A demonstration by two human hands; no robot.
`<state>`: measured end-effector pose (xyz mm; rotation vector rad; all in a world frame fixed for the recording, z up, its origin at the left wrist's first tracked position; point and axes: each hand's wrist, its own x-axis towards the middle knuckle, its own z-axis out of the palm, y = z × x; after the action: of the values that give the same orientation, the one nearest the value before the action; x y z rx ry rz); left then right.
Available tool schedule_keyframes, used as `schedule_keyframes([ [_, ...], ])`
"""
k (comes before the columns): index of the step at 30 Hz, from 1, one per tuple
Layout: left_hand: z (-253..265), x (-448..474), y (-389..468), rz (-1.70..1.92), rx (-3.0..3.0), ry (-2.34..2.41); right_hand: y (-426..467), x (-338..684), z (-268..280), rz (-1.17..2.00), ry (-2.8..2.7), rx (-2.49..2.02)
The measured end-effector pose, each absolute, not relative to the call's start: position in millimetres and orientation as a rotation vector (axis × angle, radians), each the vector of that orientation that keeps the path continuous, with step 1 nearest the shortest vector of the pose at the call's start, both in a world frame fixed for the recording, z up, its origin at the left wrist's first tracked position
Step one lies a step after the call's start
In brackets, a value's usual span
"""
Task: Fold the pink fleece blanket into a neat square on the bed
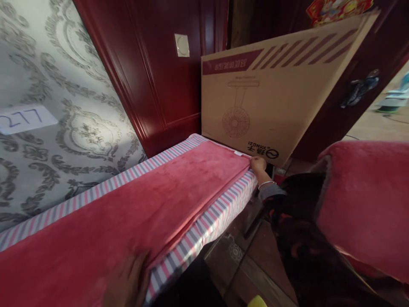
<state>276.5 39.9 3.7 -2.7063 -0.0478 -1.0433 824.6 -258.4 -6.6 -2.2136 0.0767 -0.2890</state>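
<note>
A long pinkish-red plush blanket (137, 200), folded in layers, lies along a narrow surface under a striped sheet (220, 209). At the blanket's far right corner, beside a small white label, my right hand (258, 164) is closed with its fingers pinching the edge. It wears a bracelet at the wrist. Close to me, my left hand (129, 277) rests on the blanket near its front edge, its fingers stretched out and slightly blurred. The striped sheet shows on both long sides of the blanket and hangs over the front.
A large cardboard box (255, 98) leans past the far end, against a dark red door (150, 55). Patterned wallpaper (79, 123) borders the left. Another red plush-covered seat (367, 204) stands at right. Dark floor tiles (252, 260) show between.
</note>
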Motion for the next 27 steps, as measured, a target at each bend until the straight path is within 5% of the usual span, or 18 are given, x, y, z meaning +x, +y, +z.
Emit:
schedule_keyframes([
  [15,17,273,30,-1.047,-2.813,-0.123,-242,779,11,-0.427,0.078,-2.279],
  [19,18,274,28,-1.081,-2.794,-0.088,-236,743,10,-0.599,-0.452,-2.258],
  [27,14,280,25,-1.084,-2.862,-0.132,-220,683,-4,-0.388,-1.151,-2.287],
])
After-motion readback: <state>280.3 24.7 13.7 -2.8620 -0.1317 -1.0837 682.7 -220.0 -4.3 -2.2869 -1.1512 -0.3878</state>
